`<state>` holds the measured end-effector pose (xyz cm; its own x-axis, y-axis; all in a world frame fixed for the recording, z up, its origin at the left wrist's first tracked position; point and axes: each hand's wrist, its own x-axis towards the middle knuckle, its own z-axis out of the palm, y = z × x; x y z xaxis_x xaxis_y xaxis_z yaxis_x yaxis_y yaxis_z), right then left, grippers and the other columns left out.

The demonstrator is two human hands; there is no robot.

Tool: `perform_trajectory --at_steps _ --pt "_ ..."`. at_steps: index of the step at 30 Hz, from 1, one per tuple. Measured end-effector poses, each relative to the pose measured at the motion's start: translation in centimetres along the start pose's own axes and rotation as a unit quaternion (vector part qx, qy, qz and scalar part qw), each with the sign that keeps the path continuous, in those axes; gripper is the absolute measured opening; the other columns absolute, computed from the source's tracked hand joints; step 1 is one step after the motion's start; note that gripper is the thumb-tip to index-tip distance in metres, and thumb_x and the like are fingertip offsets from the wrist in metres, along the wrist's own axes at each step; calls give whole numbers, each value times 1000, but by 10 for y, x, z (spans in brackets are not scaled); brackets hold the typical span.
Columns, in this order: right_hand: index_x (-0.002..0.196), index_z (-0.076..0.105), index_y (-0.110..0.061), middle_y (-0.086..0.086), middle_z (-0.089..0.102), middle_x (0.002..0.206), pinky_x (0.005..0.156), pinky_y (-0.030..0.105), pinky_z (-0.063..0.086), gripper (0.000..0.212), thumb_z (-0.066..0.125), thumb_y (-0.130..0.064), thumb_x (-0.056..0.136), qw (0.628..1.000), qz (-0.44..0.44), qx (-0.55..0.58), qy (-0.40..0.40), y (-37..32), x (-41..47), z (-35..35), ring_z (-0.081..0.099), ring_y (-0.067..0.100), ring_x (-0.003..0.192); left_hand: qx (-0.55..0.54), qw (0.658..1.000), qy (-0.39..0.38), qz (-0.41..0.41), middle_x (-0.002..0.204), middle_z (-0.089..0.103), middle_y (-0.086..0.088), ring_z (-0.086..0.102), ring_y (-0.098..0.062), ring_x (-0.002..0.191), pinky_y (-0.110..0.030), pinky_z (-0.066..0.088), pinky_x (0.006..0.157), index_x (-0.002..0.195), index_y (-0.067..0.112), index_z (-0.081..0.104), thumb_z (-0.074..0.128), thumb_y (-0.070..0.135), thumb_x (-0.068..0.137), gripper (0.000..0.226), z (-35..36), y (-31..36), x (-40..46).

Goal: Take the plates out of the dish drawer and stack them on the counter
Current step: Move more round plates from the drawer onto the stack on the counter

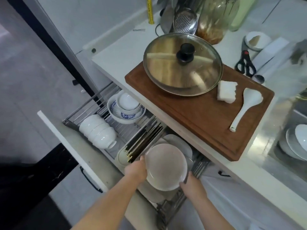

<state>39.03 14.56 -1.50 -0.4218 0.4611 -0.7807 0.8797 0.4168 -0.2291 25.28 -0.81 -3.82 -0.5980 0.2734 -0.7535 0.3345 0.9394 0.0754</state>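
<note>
Head view: the left hand and right hand grasp a round white plate by its nine and four o'clock edges, above the open wire-rack dish drawer. More white plates stand racked behind it; stacked white bowls lie at ten o'clock. The white surface carries a brown wooden cutting board under a glass pot lid.

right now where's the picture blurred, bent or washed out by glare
Head view: wide-angle bend curves the counter edge and the drawer front. Glare washes the steel by the sink and streaks the glass pot lid. The far right edge beside the scissors is smeared, and the jars at the top are soft. The plate between the left hand and right hand is fairly sharp.
</note>
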Motion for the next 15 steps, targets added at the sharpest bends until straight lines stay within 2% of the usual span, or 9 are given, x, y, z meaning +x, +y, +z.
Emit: perform_trajectory --at_steps 3,6,10,13,15 --pt "131 40 -9 12 63 123 90 36 52 42 52 -25 94 1000 19 -8 2 1 15 10 60 28 114 18 1000 -2 -10 121 63 -7 64 -27 103 -36 48 73 153 22 4 34 17 97 63 10 -1 18" --pt "142 29 -7 11 56 133 96 32 47 50 45 -22 97 999 36 -15 6 2 31 19 55 25 122 34 999 10 -5 115 66 -6 65 -26 97 -38 49 71 153 20 2 33 17 98 63 18 0 34" --pt "145 26 -6 13 54 137 100 34 45 45 31 -13 101 997 68 -16 37 1 50 29 54 25 125 53 998 25 12 109 68 -5 67 -25 90 -36 48 64 152 17 -1 33 13 98 64 24 3 52" --pt "147 20 -4 13 58 132 97 33 50 48 32 -6 101 992 76 -63 75 -1 54 32 59 24 119 90 995 35 25 116 65 -5 68 -26 94 -36 49 64 152 15 3 35 6 96 65 23 3 57" --pt "147 22 -3 12 59 131 96 31 51 48 32 -3 100 991 73 -72 85 -2 53 34 60 23 118 105 993 40 35 114 66 -4 68 -26 94 -35 47 62 150 12 13 35 1 93 62 21 2 56"
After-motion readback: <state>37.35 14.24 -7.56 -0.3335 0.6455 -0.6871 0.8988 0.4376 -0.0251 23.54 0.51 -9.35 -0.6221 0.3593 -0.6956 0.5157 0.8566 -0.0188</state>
